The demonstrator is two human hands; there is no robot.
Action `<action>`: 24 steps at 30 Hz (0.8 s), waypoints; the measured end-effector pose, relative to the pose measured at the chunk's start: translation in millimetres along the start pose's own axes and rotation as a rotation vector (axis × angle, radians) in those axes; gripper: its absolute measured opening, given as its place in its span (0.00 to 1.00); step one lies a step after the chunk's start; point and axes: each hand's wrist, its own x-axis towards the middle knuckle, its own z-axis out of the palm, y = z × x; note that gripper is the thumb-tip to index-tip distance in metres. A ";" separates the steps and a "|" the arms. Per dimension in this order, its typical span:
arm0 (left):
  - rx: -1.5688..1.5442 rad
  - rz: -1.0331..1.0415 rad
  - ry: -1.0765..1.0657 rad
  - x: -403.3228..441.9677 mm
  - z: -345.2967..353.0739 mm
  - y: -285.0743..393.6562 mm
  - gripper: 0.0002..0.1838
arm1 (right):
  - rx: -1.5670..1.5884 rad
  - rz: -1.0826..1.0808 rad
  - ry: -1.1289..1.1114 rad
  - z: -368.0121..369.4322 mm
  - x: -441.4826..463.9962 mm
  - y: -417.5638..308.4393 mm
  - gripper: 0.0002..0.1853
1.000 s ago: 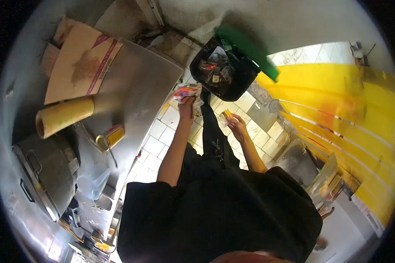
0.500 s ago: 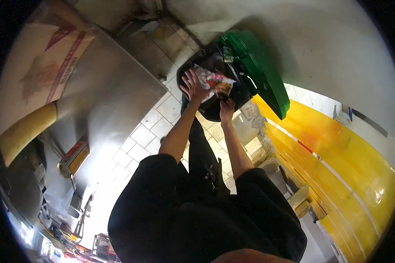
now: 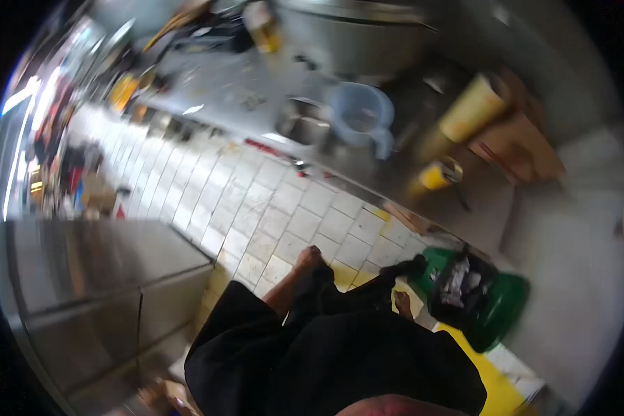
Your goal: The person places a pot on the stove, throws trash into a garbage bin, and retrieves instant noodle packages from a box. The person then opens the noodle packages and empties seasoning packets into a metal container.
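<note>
My left hand (image 3: 310,257) hangs low by the dark trouser leg, over the tiled floor. Motion smears its fingers, and I make out nothing held in it. On the other side my right hand (image 3: 402,304) is down beside the green bin (image 3: 500,312), apart from it. Its fingers are small and blurred too. The bin has its lid swung back and a black liner inside. A crumpled silvery wrapper (image 3: 456,283) lies in the liner.
A metal counter (image 3: 218,83) runs along the far side, bearing a translucent blue jug (image 3: 364,114), a metal container (image 3: 303,121) and a yellow roll (image 3: 475,107). A cardboard box (image 3: 523,149) stands at right. At left is a steel cabinet (image 3: 83,263). White tiles (image 3: 284,201) cover the floor.
Both hands have left the bin and dropped to my sides; the wrapper they were on stays inside. My view has swung left, so the bin now appears at lower right.
</note>
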 end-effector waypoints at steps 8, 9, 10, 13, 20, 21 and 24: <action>-0.946 -0.709 0.345 -96.9 -232.5 -133.0 0.14 | 0.008 -0.510 -0.384 80.2 -46.0 -414.1 0.21; -0.978 -0.748 0.345 -100.5 -246.3 -147.4 0.14 | -0.024 -0.637 -0.464 90.5 -68.6 -471.2 0.20; -1.018 -0.777 0.343 -102.0 -259.4 -165.2 0.14 | -0.023 -0.685 -0.506 98.6 -99.2 -529.7 0.19; -1.041 -0.860 0.374 -104.3 -275.2 -220.5 0.13 | 0.053 -0.753 -0.650 156.2 -108.7 -635.9 0.17; -0.975 -0.998 0.324 -124.6 -340.9 -302.6 0.12 | 0.014 -0.836 -0.705 244.2 -86.7 -857.8 0.14; -1.080 -1.087 0.381 -135.2 -365.3 -287.8 0.12 | -0.037 -0.938 -0.648 261.3 -73.8 -890.7 0.13; -1.160 -1.052 0.596 -144.5 -418.9 -299.3 0.14 | -0.121 -0.970 -0.704 302.6 -57.9 -1010.5 0.13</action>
